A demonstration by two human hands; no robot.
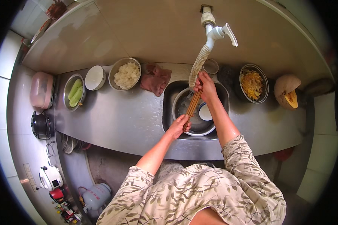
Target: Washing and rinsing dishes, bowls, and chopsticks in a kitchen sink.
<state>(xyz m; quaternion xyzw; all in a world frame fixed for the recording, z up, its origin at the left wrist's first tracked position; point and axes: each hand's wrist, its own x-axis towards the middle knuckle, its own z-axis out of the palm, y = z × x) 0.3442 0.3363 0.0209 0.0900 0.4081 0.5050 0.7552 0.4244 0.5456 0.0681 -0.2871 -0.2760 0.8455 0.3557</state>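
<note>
Several brown chopsticks (193, 105) slant across a metal basin (175, 112) standing in the sink (168, 123). My left hand (180, 126) grips their lower end, and my right hand (206, 86) is closed round the upper end, close to the mouth of a ribbed hose (198, 64) on the white plastic tap (213, 35). In the basin, under my right forearm, lies a white bowl with a blue rim (205, 112). Some water shows in the basin near the hose mouth.
Left of the sink are a reddish cloth (157, 80), a bowl of rice (126, 76), a white bowl (95, 78) and a metal bowl of peeled green vegetables (75, 92). To the right stand a bowl of shredded food (253, 85) and a cut pumpkin (286, 90). A glass (211, 66) stands behind the sink.
</note>
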